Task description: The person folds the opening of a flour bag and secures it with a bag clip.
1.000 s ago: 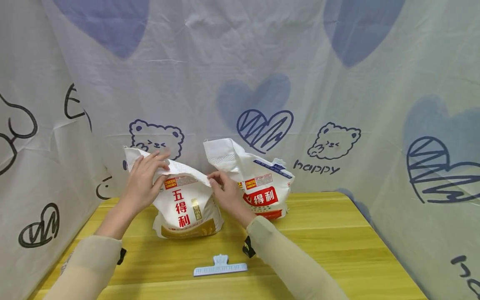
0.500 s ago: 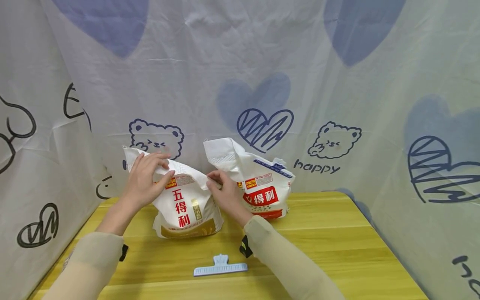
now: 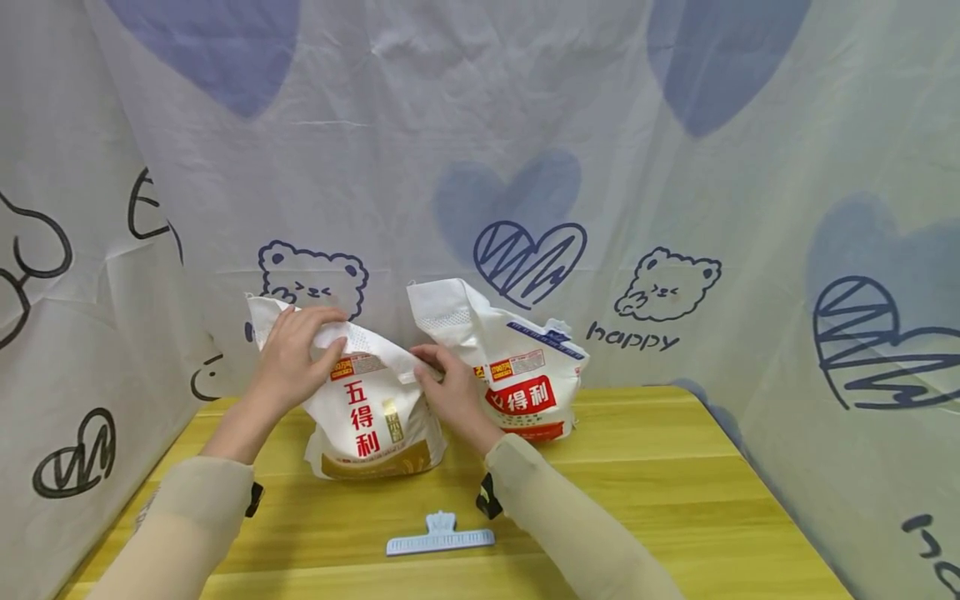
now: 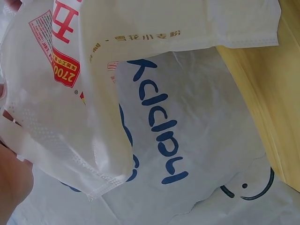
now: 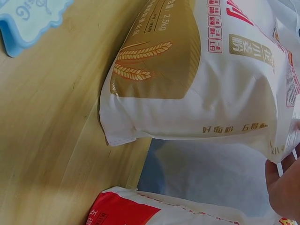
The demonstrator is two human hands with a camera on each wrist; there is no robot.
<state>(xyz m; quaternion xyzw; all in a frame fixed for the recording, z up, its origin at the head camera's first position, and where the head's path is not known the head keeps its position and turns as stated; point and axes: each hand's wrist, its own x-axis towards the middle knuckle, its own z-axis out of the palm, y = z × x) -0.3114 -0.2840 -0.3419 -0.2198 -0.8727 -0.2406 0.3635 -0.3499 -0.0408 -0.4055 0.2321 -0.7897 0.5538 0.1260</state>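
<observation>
A white flour bag (image 3: pixel 363 417) with red characters and a gold base stands on the wooden table, its top edge folded over toward the front. My left hand (image 3: pixel 288 362) grips the fold near the left side, thumb in front and fingers over the top. At the right corner of that fold, my right hand (image 3: pixel 453 387) pinches the material; the right wrist view shows its fingertips at the bag's edge. A pale blue sealing clip (image 3: pixel 440 543) lies flat in front of the bag. In the left wrist view the bag's loose top corner (image 4: pixel 108 173) sticks out.
Just behind my right hand stands a second flour bag (image 3: pixel 525 387) with a red label. A dark blue clip (image 3: pixel 546 337) sits across its slanted top. Printed cloth (image 3: pixel 510 108) hangs behind and beside the table (image 3: pixel 660 492).
The left hand's fingers have shifted slightly right along the fold. My right hand has edged a little left and down with the bag's corner. The clip and second bag stay put.
</observation>
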